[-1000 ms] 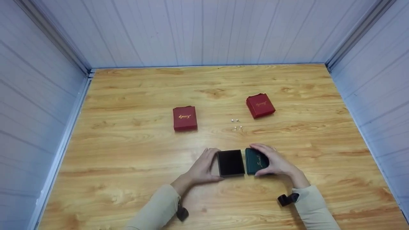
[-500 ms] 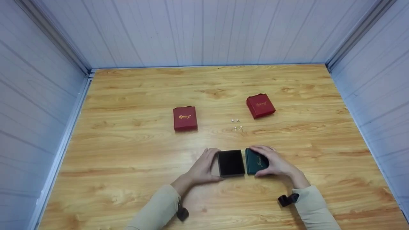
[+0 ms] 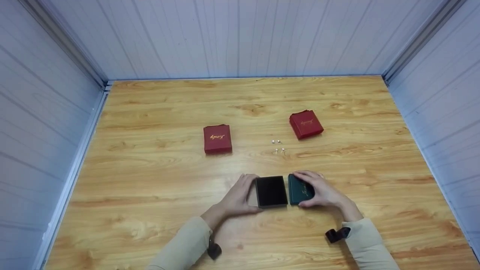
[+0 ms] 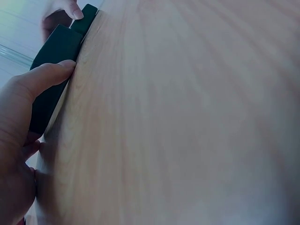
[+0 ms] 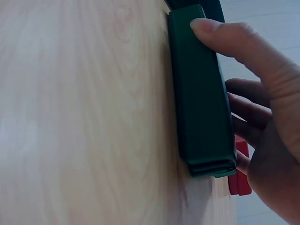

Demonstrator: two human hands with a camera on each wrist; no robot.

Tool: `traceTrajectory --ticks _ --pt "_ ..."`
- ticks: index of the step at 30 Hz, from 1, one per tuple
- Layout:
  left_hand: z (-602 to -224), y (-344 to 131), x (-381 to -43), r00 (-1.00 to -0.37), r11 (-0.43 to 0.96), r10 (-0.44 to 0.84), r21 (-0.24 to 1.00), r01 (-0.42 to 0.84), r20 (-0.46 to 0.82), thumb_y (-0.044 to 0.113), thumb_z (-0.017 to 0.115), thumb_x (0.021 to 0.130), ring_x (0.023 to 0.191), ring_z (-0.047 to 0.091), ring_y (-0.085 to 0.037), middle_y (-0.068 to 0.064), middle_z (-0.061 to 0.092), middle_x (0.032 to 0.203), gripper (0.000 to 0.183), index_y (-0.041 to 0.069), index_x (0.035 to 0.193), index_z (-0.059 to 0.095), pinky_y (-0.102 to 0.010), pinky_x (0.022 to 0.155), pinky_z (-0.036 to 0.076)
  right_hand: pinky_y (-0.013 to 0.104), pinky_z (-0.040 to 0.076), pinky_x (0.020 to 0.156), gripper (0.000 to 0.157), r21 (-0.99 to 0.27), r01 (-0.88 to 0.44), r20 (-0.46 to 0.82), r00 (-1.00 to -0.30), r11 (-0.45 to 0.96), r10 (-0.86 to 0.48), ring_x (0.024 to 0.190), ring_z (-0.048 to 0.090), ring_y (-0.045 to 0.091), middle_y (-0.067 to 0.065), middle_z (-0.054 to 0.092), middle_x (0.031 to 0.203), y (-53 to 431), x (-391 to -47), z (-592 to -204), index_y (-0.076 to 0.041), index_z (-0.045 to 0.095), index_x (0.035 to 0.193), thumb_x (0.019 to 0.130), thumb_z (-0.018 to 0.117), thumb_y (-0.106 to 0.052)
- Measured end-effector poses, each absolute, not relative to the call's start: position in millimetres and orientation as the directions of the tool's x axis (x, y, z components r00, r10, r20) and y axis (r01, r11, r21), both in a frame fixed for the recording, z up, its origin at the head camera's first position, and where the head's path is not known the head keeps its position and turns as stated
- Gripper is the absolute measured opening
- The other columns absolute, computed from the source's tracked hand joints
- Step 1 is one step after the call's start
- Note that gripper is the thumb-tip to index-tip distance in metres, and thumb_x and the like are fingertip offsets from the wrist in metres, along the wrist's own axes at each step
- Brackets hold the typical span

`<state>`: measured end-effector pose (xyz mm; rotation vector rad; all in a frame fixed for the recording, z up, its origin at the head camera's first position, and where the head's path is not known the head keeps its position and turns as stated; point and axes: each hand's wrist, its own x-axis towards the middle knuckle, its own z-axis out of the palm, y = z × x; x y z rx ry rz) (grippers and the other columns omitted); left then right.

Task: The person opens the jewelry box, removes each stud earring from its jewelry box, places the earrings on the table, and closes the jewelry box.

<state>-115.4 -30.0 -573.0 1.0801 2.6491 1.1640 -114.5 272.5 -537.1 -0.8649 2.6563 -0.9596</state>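
On the table near me, my left hand (image 3: 237,198) grips a small square jewelry box base (image 3: 271,192), its dark inside facing up. Thumb and fingers hold opposite edges of it; the left wrist view shows the thumb against the base's dark green side (image 4: 52,96). Just to the right, my right hand (image 3: 325,190) holds a dark green box lid (image 3: 296,190) with gold lettering on top. In the right wrist view the thumb presses the green lid's near side (image 5: 199,93) and the other fingers go behind it. A narrow gap separates lid and base in the head view.
Several small stud earrings (image 3: 278,146) lie on the wooden table (image 3: 150,180) beyond the hands. A red box (image 3: 218,139) with gold lettering stands at the left, another red box (image 3: 306,124) at the back right. Pale panel walls (image 3: 240,37) border the table's back and sides.
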Motion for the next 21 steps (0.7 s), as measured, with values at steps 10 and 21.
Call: traceTrajectory --ticks 10,21 --pt "-575 -30 -116 -0.751 0.471 0.627 0.668 0.576 0.206 0.046 0.076 0.057 0.116 0.036 -0.014 -0.002 0.042 0.120 0.089 0.008 0.126 0.033 -0.040 0.106 0.012 0.049 0.029 0.091 0.088 -0.632 -0.459 0.005 -0.808 0.624 -0.589 0.113 0.036 0.032 0.014 0.042 0.128 272 -113 -529 -0.006 0.042 0.131 0.056 0.081 -0.032" --pt "-574 -30 -115 -0.758 0.472 0.614 0.667 0.576 0.220 0.045 0.078 0.055 0.111 0.040 -0.015 -0.001 0.044 0.116 0.091 0.007 0.125 0.034 -0.037 0.105 0.016 0.046 0.024 0.090 0.088 -0.614 -0.521 0.029 -0.766 0.592 -0.643 0.114 0.038 0.029 0.015 0.040 0.128 264 -111 -510 -0.003 0.040 0.132 0.059 0.080 -0.033"
